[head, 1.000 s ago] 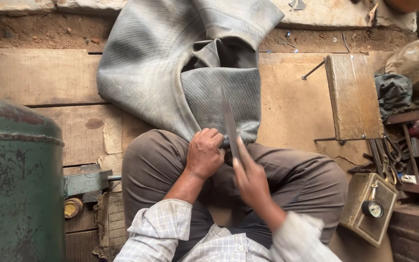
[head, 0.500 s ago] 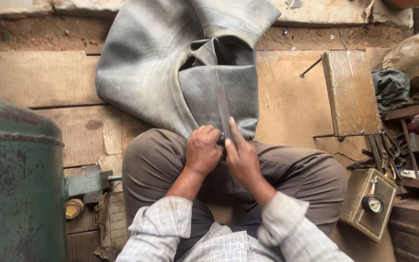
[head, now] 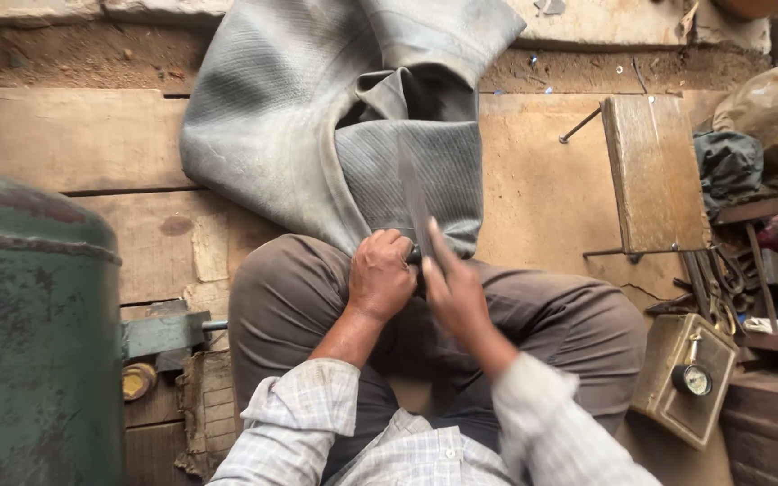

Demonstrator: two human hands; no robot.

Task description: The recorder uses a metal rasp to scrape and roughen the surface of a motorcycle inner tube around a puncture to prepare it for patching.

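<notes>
A large grey rubber inner tube (head: 317, 117) lies folded on the wooden floor in front of my crossed legs. My left hand (head: 380, 274) is closed on the tube's near edge at my lap. A long flat metal blade (head: 413, 198) slants up over the tube's ribbed fold; my right hand (head: 454, 292), blurred, holds its lower end right beside my left hand. My brown trousers and checked sleeves fill the lower middle of the view.
A green metal tank (head: 33, 333) stands at the left. A small wooden stool (head: 655, 171) sits at the right, with a box carrying a round gauge (head: 691, 378) and a clutter of tools and cloth (head: 749, 234) beyond it.
My right hand moved in toward my left hand, bringing the blade to the tube's fold. My left hand stayed closed on the tube's edge.
</notes>
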